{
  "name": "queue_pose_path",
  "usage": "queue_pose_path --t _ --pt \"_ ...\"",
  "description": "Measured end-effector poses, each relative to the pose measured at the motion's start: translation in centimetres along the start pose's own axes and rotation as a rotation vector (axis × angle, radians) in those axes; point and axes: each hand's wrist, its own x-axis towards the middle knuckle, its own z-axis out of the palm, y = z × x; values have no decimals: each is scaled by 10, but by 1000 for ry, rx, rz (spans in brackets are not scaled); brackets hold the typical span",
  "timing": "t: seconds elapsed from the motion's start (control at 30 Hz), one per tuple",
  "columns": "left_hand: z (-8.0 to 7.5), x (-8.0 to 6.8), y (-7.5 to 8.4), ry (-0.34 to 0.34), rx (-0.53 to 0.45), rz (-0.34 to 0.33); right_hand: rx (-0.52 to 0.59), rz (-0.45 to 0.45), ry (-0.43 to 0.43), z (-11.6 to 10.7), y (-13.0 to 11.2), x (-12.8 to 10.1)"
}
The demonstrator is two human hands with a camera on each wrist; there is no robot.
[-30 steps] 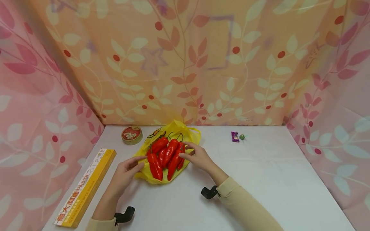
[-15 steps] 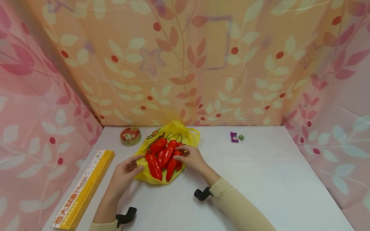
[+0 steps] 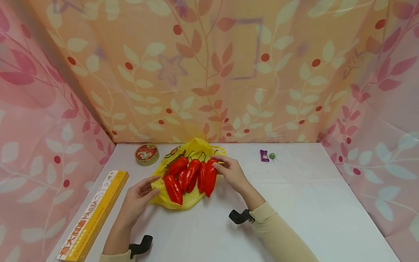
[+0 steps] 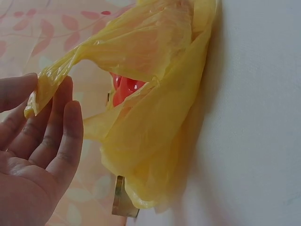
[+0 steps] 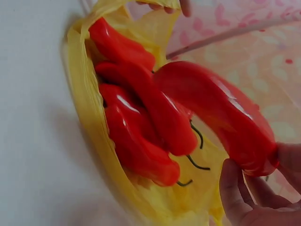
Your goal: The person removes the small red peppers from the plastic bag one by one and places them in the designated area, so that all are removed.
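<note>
The left hand [image 3: 139,196] pinches a fold of the yellow plastic bag [image 3: 193,146] at its left edge, which seems worth doing lightly: enough to steady the thin film without tugging it. At the bag's right side, the right hand [image 3: 232,173] grips one red pepper [image 3: 211,179] between thumb and fingers near its stem end, its body slanting over the bag's right edge. The remaining peppers [image 3: 191,174] lie heaped in the bag, left of the held one; whether its lower end touches them cannot be told. The skin looks smooth and glossy, so a firm, even pinch would likely serve better than a fingertip hold. Moving that pepper smoothly, well above the bag's rim, should avoid snagging the film or catching the dark stems [image 5: 197,165] inside the bag.
</note>
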Motion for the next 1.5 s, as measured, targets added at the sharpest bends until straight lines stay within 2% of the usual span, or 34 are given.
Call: queue_pose_path --t 0.23,0.47,0.67,0.87,1.07,1.33,1.5 --pt "0 0 0 0 -14 -19 -9 65 21 -25 -6 -10" --pt "2 -2 3 -3 -42 -26 -113 79 68 -51 -5 -21" --pt "4 -2 3 -5 -46 -20 -73 103 134 -77 -3 -30" --pt "4 -1 1 -1 -40 -37 -49 120 135 -100 -1 -42" --pt "6 0 0 1 -37 -39 -126 132 139 -124 -1 -56" --pt "4 -1 -2 -7 -53 -12 -214 209 151 -159 1 -77" --pt "3 -2 0 -4 -58 -29 -296 226 175 -179 3 -87"
